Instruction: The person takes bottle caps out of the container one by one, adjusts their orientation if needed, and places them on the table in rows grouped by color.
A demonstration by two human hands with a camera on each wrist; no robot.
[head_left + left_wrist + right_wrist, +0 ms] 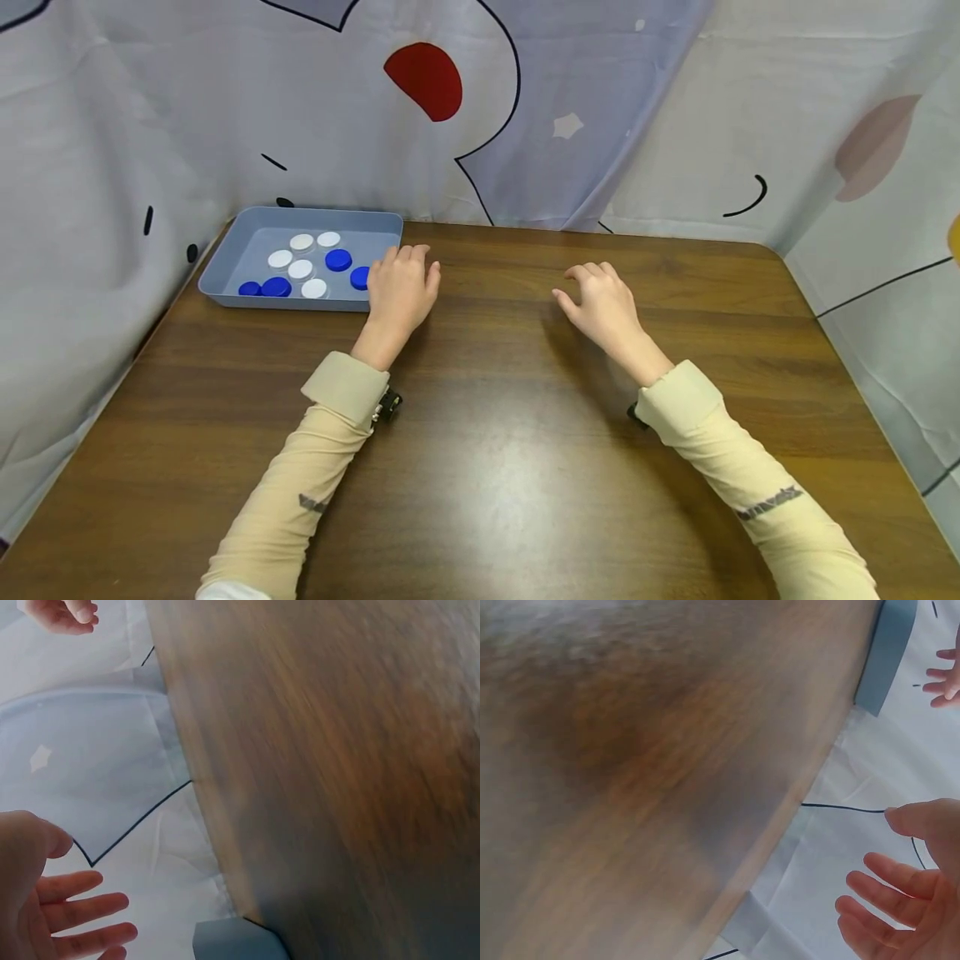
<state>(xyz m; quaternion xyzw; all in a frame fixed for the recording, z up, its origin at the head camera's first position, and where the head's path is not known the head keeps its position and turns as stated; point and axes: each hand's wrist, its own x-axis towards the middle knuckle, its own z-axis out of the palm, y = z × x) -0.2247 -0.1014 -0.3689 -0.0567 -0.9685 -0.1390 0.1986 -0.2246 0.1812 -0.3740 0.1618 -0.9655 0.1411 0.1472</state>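
Tray [225, 279], grey-blue plastic, shallow, parked at the far left corner of the table [510, 433], long side along the far edge, one short end close to the left edge. Seen again as a grey-blue corner in the left wrist view [236, 941] and as a grey strip at the table's rim in the right wrist view [889, 652]. Table dark brown wood grain, rounded corners, hemmed in on far, left and right sides by a pale printed curtain [600, 108] with black outlines and a red patch.

Left hand [400, 287] palm down over the table, just beside the tray's right end, fingertips close to the tray rim; touching or not, cannot tell. Fingers relaxed, slightly spread, gripping nothing. Left wrist view [52, 900] confirms fingers straight and apart.

Right hand [603, 304] palm down, near the middle of the table toward the far edge, well apart from the tray. Fingers loosely bent, a little parted, holding nothing. Right wrist view [907, 892] shows fingers extended and separated.

Cream sleeves [315, 467] down to both wrists.

Inside the tray: five white caps [301, 268] clustered centre to far side, four blue caps [338, 260] toward the near wall and right end. One blue cap [360, 277] nearest the left hand, partly hidden by it. All lying flat, mostly apart.
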